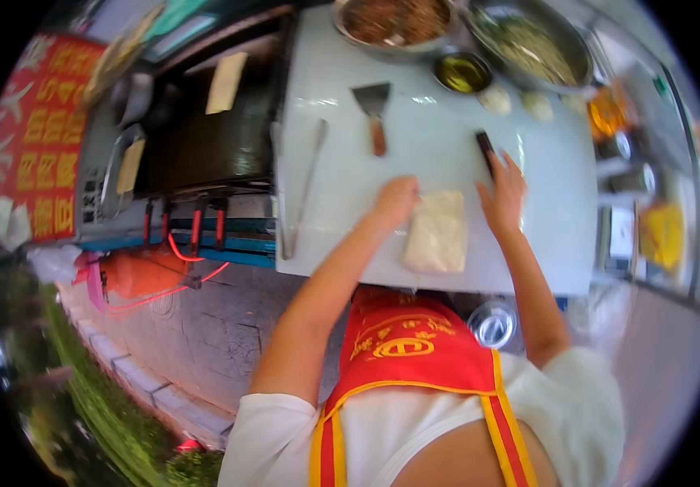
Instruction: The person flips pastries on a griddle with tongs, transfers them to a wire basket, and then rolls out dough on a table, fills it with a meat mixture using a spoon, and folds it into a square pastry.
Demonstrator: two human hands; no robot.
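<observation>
A flat, folded rectangular piece of pale dough [437, 234] lies on the white tabletop close to its front edge. My left hand [395, 198] is curled at the dough's upper left corner; whether it pinches the dough is hard to see. To the right of the dough, my right hand [504, 195] has its thumb and fingers apart. Its fingers touch or overlap the lower end of a short dark stick [484, 148], possibly a handle. A wide metal scraper with a wooden handle [378, 140] lies farther back, left of centre.
Left stands a dark griddle [204, 146] bearing a pale dough strip [226, 83]. A long metal strip [307, 189] lies near the tabletop's left side. Behind are bowls of meat filling [395, 21], shredded greens [529, 49] and yellow oil [462, 72], plus dough balls [496, 100].
</observation>
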